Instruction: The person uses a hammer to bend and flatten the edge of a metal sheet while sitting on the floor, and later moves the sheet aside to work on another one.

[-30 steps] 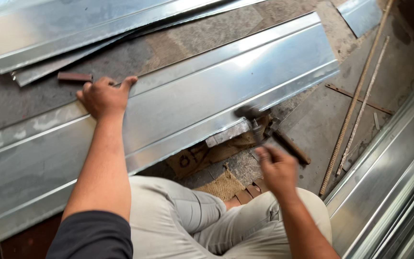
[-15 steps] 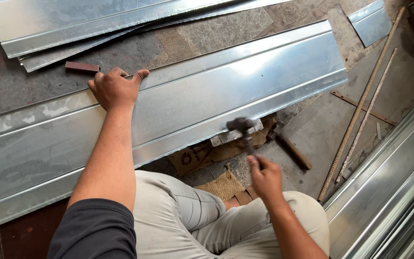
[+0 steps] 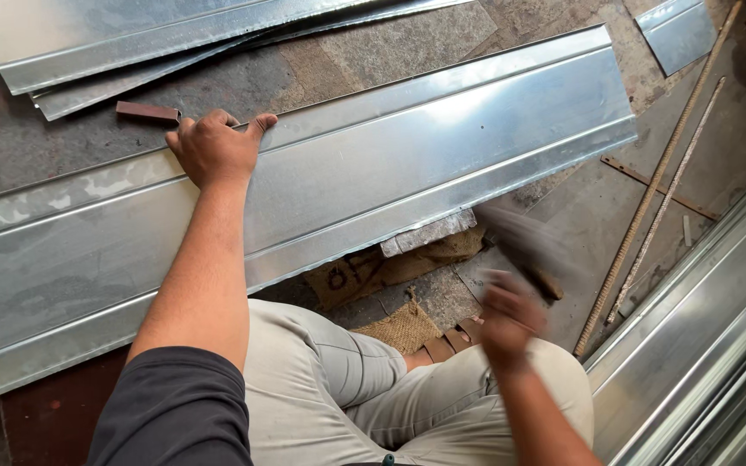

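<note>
Head view, left hand [image 3: 215,148] fingers on metal sheet [image 3: 407,164], hammer [image 3: 524,246] blurred

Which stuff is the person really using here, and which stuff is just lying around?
In use:
- long metal sheet, pressed down by the left hand
- hammer, blurred, swung by the right hand
- metal block under the sheet's near edge

Lying about:
- small reddish bar
- other metal sheets farther back
- thin rods on the floor
- sacking
</note>
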